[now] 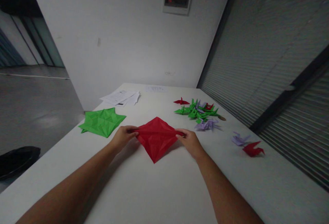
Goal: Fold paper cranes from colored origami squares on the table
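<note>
A creased square of red origami paper (157, 138) is held spread out just over the white table, one corner pointing toward me. My left hand (123, 137) pinches its left corner between thumb and fingers. At the opposite corner, my right hand (189, 141) has the same kind of pinch. Fold lines cross the sheet, and a raised crease runs between the two hands. To the left of my left hand lie creased green origami sheets (102, 121), stacked unevenly.
Folded green cranes (197, 111) lie heaped at the back right, with purple cranes (208, 124) beside them. Nearer sits a red crane (253, 149) by another purple one. Printed papers (120, 97) rest at the back left. A black-lined bin (17, 162) stands left of the table (154, 196).
</note>
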### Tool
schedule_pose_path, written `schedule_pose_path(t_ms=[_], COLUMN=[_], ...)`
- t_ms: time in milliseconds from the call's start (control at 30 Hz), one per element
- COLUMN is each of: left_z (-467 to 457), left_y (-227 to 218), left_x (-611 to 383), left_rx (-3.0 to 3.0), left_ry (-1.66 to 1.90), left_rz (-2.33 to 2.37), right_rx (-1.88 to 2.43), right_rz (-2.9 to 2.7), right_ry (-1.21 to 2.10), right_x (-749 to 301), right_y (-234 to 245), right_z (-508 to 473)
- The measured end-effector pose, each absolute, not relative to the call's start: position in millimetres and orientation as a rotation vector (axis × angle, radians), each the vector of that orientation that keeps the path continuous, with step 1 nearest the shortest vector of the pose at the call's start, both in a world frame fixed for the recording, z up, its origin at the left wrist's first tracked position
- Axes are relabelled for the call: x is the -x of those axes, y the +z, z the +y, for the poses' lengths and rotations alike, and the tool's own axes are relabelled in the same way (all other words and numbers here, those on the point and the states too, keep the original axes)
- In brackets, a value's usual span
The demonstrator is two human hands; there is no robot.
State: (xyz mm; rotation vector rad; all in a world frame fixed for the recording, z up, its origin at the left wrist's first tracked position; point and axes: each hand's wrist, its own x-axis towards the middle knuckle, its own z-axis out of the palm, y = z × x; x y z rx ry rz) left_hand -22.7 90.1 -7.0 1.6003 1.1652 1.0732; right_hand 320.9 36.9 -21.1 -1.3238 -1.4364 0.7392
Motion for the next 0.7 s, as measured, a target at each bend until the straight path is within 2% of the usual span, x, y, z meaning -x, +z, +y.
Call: schedule_pose_path(t_ms=[233,700], left_z=[90.7,92.5], left_y=[-6.7,-7.0], left_x=[23.9,27.5], left_rx=[-1.646,-1.769], left_ry=[1.081,1.164], left_rz=[1.177,1.185], right_rx=[1.324,1.279], right_rz=[-1.569,-1.623], right_ry=[0.582,0.506], right_x=[-320.4,-321.8], right_y=[-11.7,-12.0], right_z=[33.1,33.9])
